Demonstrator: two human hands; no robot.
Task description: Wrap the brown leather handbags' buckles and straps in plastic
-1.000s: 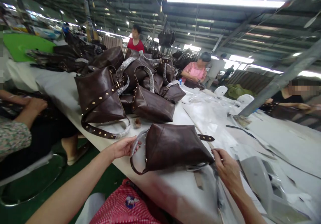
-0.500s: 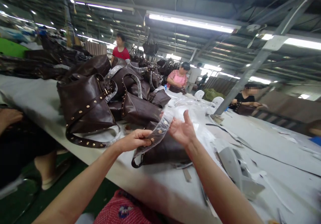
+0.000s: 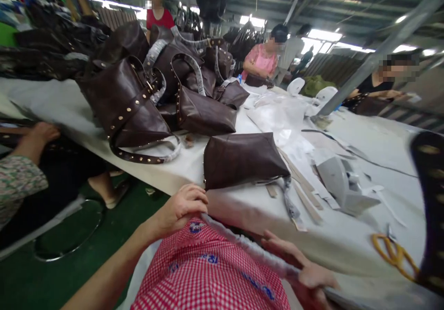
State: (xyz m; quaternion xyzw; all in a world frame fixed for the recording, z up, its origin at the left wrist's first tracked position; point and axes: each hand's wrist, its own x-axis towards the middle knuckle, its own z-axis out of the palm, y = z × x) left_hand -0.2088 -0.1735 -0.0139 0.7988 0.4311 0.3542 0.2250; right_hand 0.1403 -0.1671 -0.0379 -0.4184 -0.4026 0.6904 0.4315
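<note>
A long strap wrapped in greyish clear plastic (image 3: 243,241) stretches across my lap, above a red checked apron (image 3: 208,273). My left hand (image 3: 185,208) is closed on its left end, fingers curled over. Farther along to the right, my right hand (image 3: 301,270) grips the same strap, slightly blurred, with its fingers partly hidden. Just beyond my hands, a dark brown leather bag (image 3: 243,159) lies on its side at the table edge. Its plastic-wrapped strap end (image 3: 290,203) trails toward the edge. Close at the far right hangs a dark studded strap (image 3: 430,208), cut off by the frame.
Brown studded bags (image 3: 135,106) are heaped on the white table (image 3: 194,162). Yellow-handled scissors (image 3: 393,252), a white tape dispenser (image 3: 342,185) and card strips (image 3: 307,199) lie right. A metal post (image 3: 374,55) rises beyond. A person's arm (image 3: 31,148) is at left; others work across.
My hands have let go of the wrapped strap of the bag on the table and come back toward my lap. They now hold another long wrapped strap. The view has tilted down.
</note>
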